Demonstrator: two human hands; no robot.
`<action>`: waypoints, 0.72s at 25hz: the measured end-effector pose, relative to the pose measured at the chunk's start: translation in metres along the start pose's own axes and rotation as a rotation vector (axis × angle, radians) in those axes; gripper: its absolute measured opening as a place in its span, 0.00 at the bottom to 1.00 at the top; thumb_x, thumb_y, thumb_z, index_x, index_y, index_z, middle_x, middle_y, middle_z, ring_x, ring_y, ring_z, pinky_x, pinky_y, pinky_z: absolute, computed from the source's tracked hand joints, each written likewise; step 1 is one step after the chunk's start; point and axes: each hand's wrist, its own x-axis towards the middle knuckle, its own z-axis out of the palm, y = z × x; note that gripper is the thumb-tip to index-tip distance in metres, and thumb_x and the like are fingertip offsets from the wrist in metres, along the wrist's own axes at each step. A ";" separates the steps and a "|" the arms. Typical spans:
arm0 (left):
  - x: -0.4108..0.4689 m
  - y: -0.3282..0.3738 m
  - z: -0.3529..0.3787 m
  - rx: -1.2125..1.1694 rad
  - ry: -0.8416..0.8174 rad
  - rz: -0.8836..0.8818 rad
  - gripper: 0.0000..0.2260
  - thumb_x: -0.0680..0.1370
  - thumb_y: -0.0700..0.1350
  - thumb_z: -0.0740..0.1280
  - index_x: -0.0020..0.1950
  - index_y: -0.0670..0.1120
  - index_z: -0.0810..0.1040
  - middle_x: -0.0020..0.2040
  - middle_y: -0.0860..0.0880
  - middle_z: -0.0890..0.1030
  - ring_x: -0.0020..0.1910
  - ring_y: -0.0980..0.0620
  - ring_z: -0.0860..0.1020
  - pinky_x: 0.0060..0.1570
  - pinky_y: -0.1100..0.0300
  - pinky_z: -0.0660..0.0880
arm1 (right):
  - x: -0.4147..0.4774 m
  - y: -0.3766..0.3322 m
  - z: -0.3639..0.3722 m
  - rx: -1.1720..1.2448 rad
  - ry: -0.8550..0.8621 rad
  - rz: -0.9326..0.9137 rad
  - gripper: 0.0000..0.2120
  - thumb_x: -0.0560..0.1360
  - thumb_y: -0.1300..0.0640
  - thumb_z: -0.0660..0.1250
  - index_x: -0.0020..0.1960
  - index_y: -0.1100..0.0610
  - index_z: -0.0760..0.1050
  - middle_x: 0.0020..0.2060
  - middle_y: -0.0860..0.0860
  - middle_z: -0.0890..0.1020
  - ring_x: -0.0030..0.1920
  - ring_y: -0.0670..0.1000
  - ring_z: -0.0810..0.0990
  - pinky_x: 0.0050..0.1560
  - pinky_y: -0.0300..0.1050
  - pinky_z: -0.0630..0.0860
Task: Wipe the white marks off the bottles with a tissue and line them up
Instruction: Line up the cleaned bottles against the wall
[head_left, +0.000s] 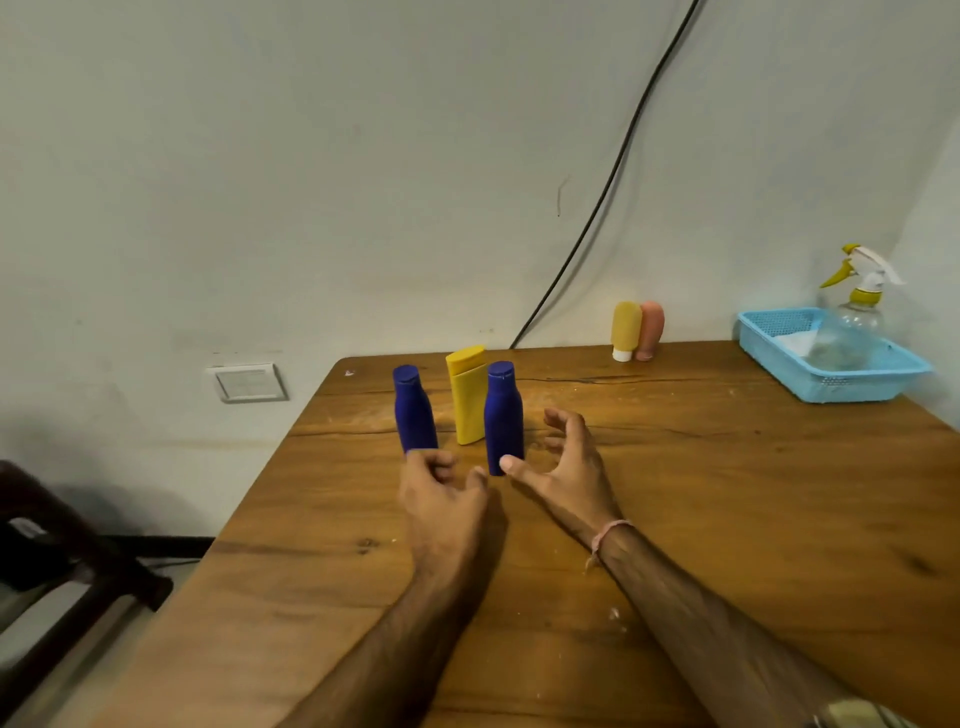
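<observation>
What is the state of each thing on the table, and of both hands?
Left blue bottle: upright, capped.
Right blue bottle: upright, capped.
Yellow bottle: upright, capped, behind the blue ones.
Two small tubes: standing cap down.
Spray bottle: upright in the blue basket.
Left hand: loosely curled, empty.
Right hand: open, empty.

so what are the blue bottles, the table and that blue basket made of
The two blue bottles look like matte plastic: even colour, hardly any shine. The table looks like varnished wood, with grain, knots and a long crack. The blue basket seems to be moulded plastic, with mesh walls.
</observation>
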 end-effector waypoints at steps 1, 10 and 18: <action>0.019 -0.006 -0.016 0.068 0.042 0.025 0.20 0.74 0.45 0.77 0.60 0.47 0.72 0.58 0.48 0.74 0.53 0.50 0.76 0.47 0.59 0.75 | 0.000 -0.002 0.009 -0.048 0.008 0.000 0.47 0.65 0.40 0.81 0.76 0.48 0.61 0.73 0.48 0.68 0.69 0.50 0.72 0.66 0.53 0.76; 0.110 -0.035 -0.042 0.241 -0.293 -0.017 0.26 0.74 0.49 0.77 0.68 0.49 0.71 0.63 0.49 0.78 0.56 0.50 0.78 0.53 0.51 0.79 | 0.019 -0.012 0.044 -0.236 0.059 0.032 0.39 0.69 0.43 0.79 0.71 0.51 0.63 0.67 0.51 0.74 0.67 0.54 0.74 0.67 0.54 0.75; 0.194 -0.031 -0.040 0.259 -0.365 0.033 0.24 0.77 0.46 0.75 0.70 0.46 0.72 0.61 0.48 0.79 0.54 0.51 0.79 0.49 0.58 0.75 | 0.076 0.012 -0.007 -0.146 0.147 0.073 0.35 0.73 0.56 0.77 0.72 0.54 0.60 0.68 0.56 0.77 0.63 0.56 0.80 0.59 0.47 0.78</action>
